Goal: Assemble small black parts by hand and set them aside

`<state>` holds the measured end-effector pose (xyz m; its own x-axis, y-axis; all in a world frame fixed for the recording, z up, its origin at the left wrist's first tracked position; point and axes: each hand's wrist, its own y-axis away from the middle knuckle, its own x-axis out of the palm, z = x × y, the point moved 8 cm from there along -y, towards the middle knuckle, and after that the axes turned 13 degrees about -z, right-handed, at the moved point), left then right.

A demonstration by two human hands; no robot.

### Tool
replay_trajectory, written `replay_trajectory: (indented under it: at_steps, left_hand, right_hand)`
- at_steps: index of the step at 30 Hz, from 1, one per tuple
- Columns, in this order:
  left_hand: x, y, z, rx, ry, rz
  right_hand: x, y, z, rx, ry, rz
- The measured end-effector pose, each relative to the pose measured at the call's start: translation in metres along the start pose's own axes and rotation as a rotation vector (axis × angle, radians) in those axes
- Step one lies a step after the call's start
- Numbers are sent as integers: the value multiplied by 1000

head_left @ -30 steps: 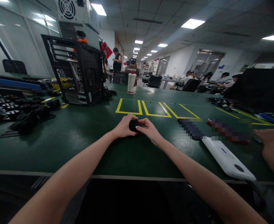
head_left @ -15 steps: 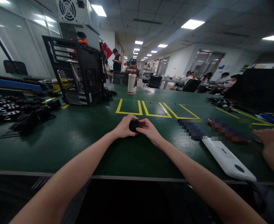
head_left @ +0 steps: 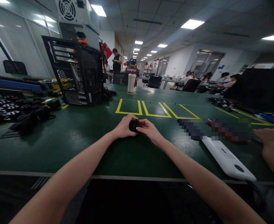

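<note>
A small black rounded object (head_left: 133, 125) is held between my two hands over the green table (head_left: 137, 158); its exact kind cannot be made out. My left hand (head_left: 125, 126) wraps round its left side, thumb below and fingers above. From the right, my right hand (head_left: 148, 129) pinches its edge between thumb and fingertips. Just beyond my hands, yellow tape outlines (head_left: 129, 113) mark the tabletop. Part of the black object is hidden behind my fingers.
An open black computer case (head_left: 90, 74) and black cables (head_left: 31, 118) stand to the left. A white bottle (head_left: 131, 84) is farther back. To the right lie a white device (head_left: 228, 157), blurred-out items and another person's hand (head_left: 272, 146). The table's front edge runs close to me.
Almost nothing differs. Both my hands keep the same grip on the black object, which has shifted or turned very slightly.
</note>
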<state>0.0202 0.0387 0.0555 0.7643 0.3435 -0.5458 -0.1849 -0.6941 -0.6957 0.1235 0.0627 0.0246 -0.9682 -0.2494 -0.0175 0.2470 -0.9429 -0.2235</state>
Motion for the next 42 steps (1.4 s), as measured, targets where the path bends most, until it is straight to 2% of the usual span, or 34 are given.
replay_trajectory:
  at_steps: [12, 16, 21, 28, 37, 42]
  left_hand:
    - [0, -1, -1, 1, 9, 8]
    - [-1, 0, -2, -3, 19, 8]
    - [-1, 0, -2, -1, 26, -2]
    - [0, -1, 0, -14, 14, 2]
    - [-1, 0, -2, 16, 5, 0]
    - [-1, 0, -2, -1, -2, 5]
  right_hand:
    - [0, -1, -8, 70, -30, -6]
    - [2, -1, -3, 29, -54, 40]
    - [0, 0, -1, -4, -9, 23]
    - [-1, -2, -8, 53, -53, 3]
    - [0, -2, -3, 63, -34, 4]
    - [-2, -1, -3, -3, 11, 18]
